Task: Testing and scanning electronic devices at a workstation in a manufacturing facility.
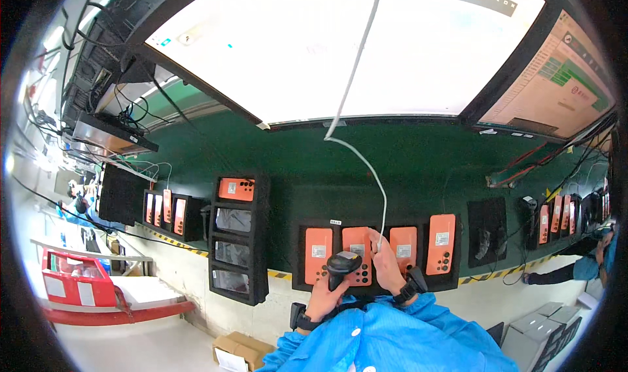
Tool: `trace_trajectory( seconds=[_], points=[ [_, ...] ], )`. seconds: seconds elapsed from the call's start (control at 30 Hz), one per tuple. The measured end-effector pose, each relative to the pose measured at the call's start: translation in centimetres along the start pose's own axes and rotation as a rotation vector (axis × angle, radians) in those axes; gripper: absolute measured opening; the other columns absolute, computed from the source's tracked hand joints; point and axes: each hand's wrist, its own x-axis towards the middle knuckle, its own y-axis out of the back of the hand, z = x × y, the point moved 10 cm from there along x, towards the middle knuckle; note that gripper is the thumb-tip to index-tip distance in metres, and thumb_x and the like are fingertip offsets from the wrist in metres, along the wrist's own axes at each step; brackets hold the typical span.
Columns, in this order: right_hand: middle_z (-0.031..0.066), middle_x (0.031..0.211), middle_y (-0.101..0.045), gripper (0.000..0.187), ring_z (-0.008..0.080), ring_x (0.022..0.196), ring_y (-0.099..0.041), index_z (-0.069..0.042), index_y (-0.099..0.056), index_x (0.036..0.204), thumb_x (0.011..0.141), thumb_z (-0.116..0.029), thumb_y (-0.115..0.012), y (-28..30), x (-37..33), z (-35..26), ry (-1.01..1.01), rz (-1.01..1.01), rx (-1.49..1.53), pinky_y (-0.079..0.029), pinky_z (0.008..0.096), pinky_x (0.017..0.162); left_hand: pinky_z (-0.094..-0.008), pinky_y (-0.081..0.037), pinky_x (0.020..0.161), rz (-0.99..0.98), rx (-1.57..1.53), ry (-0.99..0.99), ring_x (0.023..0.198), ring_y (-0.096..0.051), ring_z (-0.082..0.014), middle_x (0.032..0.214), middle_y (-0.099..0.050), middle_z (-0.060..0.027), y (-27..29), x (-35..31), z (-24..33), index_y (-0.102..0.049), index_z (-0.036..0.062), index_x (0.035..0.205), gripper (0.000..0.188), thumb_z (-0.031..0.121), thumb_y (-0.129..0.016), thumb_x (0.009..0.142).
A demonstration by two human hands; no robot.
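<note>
My left hand (322, 299) is wrapped round a black handheld barcode scanner (345, 263), whose head is over the lower left of an orange phone (356, 241). My right hand (388, 267) reaches beside that phone, its fingertips closed on the lower end of a white cable (374, 176) that hangs across the monitor. Whether the cable's plug touches the phone cannot be made out. More orange phones with white labels lie in the same black foam tray (299, 257): one at left (318, 251), one right of my right hand (403, 242), one at far right (441, 241).
A second black tray (260, 241) at left holds an orange phone (237, 189) and dark bagged items. A black mat (487, 235) lies at right. Behind the green bench (288, 163) stand a large monitor (314, 51) and a smaller screen (556, 78). Another person's arm (600, 251) shows at far right.
</note>
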Motion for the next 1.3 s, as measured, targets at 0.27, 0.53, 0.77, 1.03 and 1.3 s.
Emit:
trace_trajectory(
  seconds=[0.27,0.53,0.77,1.03,1.3],
  points=[
    [0.016,0.119,-0.051,0.056,0.0227,0.108,-0.052,0.005,-0.043,0.126,0.086,-0.027,-0.066,0.1,0.4,0.9,-0.214,0.11,-0.055,-0.043,0.0335,0.093,-0.0356,-0.05,0.074,0.369,0.247,-0.274,0.08,-0.065,-0.0247,0.085,-0.068,-0.0134,12.0,1.1,-0.3,-0.064,0.0015,0.101,0.041,0.022,-0.075,0.067],
    [0.0099,0.101,-0.053,0.042,0.0163,0.089,-0.059,-0.009,-0.033,0.091,0.078,-0.001,-0.072,-3.3,0.6,4.1,-0.322,0.007,-0.034,-0.05,0.029,0.077,-0.0418,-0.051,0.081,0.616,0.329,-0.149,0.093,-0.065,-0.0361,0.093,-0.068,-0.0197,18.6,13.7,-11.8,-0.064,0.0015,0.103,0.038,0.012,-0.068,0.067],
    [0.0009,0.087,-0.045,0.023,0.0116,0.085,-0.048,-0.008,-0.041,0.089,0.085,-0.004,-0.063,1.4,0.1,2.1,-0.274,0.185,-0.001,-0.043,0.0279,0.076,-0.0389,-0.048,0.089,0.762,0.207,-0.72,0.101,-0.06,-0.0342,0.115,-0.06,-0.0185,14.4,6.8,2.8,-0.056,-0.0004,0.119,0.039,0.001,-0.058,0.08],
    [0.0087,0.097,-0.061,0.027,0.0134,0.092,-0.056,-0.003,-0.057,0.095,0.099,-0.026,-0.042,1.7,0.2,-0.6,-0.248,0.07,0.217,-0.044,0.0267,0.082,-0.0331,-0.051,0.077,-0.106,-0.051,-0.575,0.087,-0.066,-0.0243,0.091,-0.066,-0.015,-0.8,2.8,8.2,-0.056,0.0012,0.111,0.036,0.012,-0.069,0.08],
    [0.0103,0.094,-0.066,0.016,0.0201,0.089,-0.064,0.0,-0.064,0.099,0.09,-0.011,-0.057,0.0,2.1,-7.0,-0.18,-0.162,-0.25,-0.049,0.0318,0.079,-0.0318,-0.051,0.072,-0.174,-0.079,-0.487,0.081,-0.066,-0.0221,0.087,-0.066,-0.0133,-1.9,2.8,6.1,-0.056,0.0014,0.104,0.025,0.006,-0.065,0.081]
  ],
)
